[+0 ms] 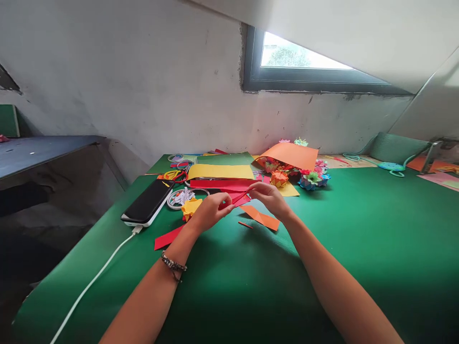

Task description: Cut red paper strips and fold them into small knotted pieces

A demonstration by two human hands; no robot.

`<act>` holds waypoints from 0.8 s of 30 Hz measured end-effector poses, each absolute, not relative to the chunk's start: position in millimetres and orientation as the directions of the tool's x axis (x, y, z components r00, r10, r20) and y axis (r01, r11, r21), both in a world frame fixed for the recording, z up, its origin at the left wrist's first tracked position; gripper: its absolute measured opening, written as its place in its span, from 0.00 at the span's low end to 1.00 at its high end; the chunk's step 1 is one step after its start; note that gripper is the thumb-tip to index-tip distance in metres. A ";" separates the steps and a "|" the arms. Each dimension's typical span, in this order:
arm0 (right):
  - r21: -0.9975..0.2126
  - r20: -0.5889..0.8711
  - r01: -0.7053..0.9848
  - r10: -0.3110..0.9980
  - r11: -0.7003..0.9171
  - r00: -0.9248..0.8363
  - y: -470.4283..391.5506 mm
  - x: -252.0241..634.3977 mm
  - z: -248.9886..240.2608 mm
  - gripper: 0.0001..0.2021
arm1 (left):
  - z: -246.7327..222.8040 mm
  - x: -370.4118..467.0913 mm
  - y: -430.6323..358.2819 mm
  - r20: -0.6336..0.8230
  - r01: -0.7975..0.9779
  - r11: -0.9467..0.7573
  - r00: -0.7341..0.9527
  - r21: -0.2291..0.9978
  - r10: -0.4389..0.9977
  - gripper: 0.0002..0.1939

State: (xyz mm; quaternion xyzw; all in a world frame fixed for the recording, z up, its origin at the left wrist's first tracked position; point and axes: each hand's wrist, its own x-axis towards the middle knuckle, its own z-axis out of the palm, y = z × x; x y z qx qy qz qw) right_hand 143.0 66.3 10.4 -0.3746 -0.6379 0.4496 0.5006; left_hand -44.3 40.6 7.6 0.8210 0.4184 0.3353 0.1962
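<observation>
Between my two hands a narrow strip of red paper [240, 198] is stretched above the green table. My left hand [214, 210] pinches its near left end, and my right hand [268, 198] pinches the far right end. Below the right hand lies an orange paper strip [261, 218], with a thin orange rolled piece [245, 225] beside it. A red paper strip [168, 238] rests partly under my left forearm. Close to the left hand sits a yellow folded paper piece [191, 208].
A black and white power bank [148, 203] with a white cable [96, 276] lies at left. Behind are scissors [175, 175], tape rolls [176, 199] and yellow paper [220, 171]. Paper flowers [312, 179] stand at back right beneath an orange sheet [289, 155].
</observation>
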 end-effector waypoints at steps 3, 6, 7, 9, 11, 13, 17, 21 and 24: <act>-0.952 0.263 0.068 0.912 0.298 -0.316 62.8 144.2 13.6 0.08 | 6.3 -45.1 41.3 0.374 0.547 -0.579 0.447 0.605 0.813 0.07; -0.940 0.263 0.113 0.897 0.321 -0.354 59.7 144.6 16.3 0.09 | 5.1 -46.3 42.2 0.404 0.523 -0.592 0.436 0.614 0.804 0.07; -0.934 0.269 0.135 0.899 0.331 -0.345 59.5 144.8 16.5 0.09 | 4.8 -46.7 42.4 0.414 0.516 -0.593 0.428 0.618 0.803 0.07; -0.919 0.285 0.179 0.905 0.352 -0.314 60.5 145.1 15.5 0.11 | 4.8 -47.1 42.6 0.428 0.508 -0.593 0.412 0.625 0.804 0.08; -0.904 0.311 0.209 0.908 0.374 -0.280 62.5 145.4 13.3 0.12 | 5.2 -47.1 42.4 0.425 0.486 -0.581 0.400 0.653 0.812 0.08; -0.897 0.338 0.209 0.909 0.390 -0.246 64.1 145.2 10.8 0.13 | 5.5 -46.6 42.0 0.397 0.448 -0.548 0.390 0.707 0.831 0.06; -0.903 0.375 0.134 0.900 0.409 -0.221 64.7 141.1 7.2 0.15 | 3.3 -42.6 42.2 0.314 0.438 -0.479 0.397 0.761 0.862 0.11; -0.887 0.408 0.122 0.879 0.445 -0.246 62.8 134.1 5.2 0.15 | -1.8 -32.1 42.7 0.267 0.514 -0.462 0.410 0.723 0.872 0.13; -0.863 0.434 0.151 0.860 0.482 -0.269 61.1 130.6 4.5 0.13 | -4.3 -23.4 41.2 0.247 0.440 -0.417 0.392 0.796 0.886 0.18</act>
